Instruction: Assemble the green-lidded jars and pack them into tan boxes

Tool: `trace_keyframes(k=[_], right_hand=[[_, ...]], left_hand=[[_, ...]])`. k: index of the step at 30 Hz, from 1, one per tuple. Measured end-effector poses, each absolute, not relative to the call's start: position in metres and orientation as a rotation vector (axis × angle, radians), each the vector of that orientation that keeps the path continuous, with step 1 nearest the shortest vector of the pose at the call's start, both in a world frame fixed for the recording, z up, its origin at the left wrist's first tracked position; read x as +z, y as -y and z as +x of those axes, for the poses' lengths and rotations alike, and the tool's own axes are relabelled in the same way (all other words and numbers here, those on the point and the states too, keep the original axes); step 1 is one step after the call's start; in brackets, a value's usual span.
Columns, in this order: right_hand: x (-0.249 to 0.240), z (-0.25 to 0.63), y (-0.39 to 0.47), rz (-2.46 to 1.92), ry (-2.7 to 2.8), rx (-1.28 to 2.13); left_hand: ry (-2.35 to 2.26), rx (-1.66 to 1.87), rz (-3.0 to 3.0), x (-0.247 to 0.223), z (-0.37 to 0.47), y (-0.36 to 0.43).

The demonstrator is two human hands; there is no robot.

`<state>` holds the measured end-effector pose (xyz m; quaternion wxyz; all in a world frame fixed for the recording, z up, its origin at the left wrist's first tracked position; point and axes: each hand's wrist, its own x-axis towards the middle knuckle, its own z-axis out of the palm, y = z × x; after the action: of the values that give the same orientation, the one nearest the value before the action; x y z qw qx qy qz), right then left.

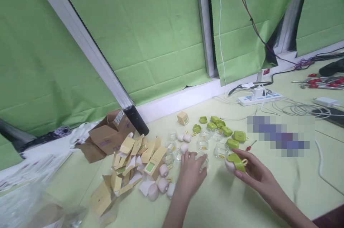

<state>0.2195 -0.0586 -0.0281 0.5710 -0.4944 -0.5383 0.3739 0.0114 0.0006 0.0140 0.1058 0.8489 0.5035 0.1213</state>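
Observation:
My right hand [252, 170] grips a small pale pink item with a green cover [235, 162] and a loop, held between thumb and fingers above the table. My left hand [192, 169] reaches over a clear plastic case [203, 160], its fingers spread around it; whether it grips the case is not clear. More clear cases [221, 150] stand just beyond the hands. Several green covers [226, 131] lie behind them. Pale pink rounded items [163, 185] sit left of my left hand, with others farther back.
Opened yellow cartons [134, 160] pile up at the left, near a brown cardboard box [113, 136] and a black cylinder [136, 119]. A small carton [183, 118], a red screwdriver [251, 145], a power strip [259, 98] and cables lie farther back and right.

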Motion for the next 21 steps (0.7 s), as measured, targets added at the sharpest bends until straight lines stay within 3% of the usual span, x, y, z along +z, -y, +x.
trace_keyframes(k=[9, 21], right_hand=[[0.002, 0.204, 0.045, -1.065, 1.948, 0.893], [0.005, 0.202, 0.029, -1.087, 2.258, 0.832]], left_hand=[[-1.121, 0.702, 1.705, -0.02, 0.014, 0.031], [-1.068, 0.775, 1.754, -0.046, 0.011, 0.036]])
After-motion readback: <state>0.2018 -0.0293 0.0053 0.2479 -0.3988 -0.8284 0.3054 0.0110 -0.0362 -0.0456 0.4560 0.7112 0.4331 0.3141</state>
